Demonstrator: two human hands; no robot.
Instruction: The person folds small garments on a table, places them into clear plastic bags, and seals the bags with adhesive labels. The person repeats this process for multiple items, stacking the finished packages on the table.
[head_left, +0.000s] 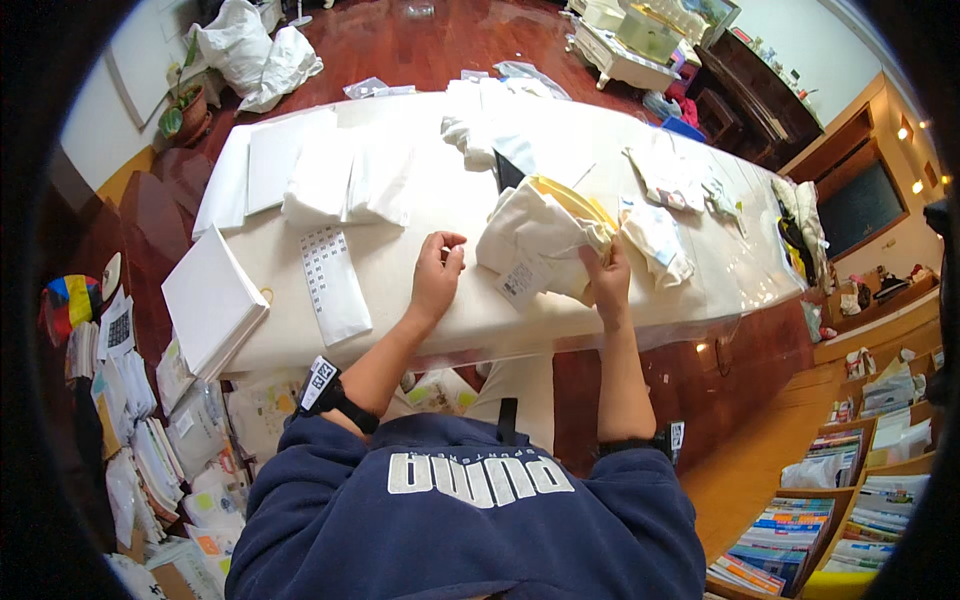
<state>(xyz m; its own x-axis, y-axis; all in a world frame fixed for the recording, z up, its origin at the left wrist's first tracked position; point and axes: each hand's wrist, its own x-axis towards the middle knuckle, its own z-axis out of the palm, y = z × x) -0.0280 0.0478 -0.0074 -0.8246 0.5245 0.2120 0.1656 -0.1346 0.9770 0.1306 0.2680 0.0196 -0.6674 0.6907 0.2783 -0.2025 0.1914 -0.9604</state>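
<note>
A folded cream and yellow cloth garment (529, 236) is lifted off the table at its right end, pinched between the thumb and fingers of my right hand (611, 277). A white paper tag (523, 281) with print hangs at its lower edge. Just left of the cloth, my left hand (439, 274) hovers with its fingers loosely curled; a pale spot shows at a fingertip, and I cannot tell whether something small is in it. Farther left lies a white sheet of small stickers (337, 292), its lower part bare.
The white-covered table (420, 300) bears a stack of white boards (214, 292), white packets (319, 180), rolled white cloths (480, 124) and printed garments (660, 244). A black flat object (508, 172) lies behind the cream cloth. Bagged goods (199, 427) crowd the floor at left; bookshelves (795, 532) stand at right.
</note>
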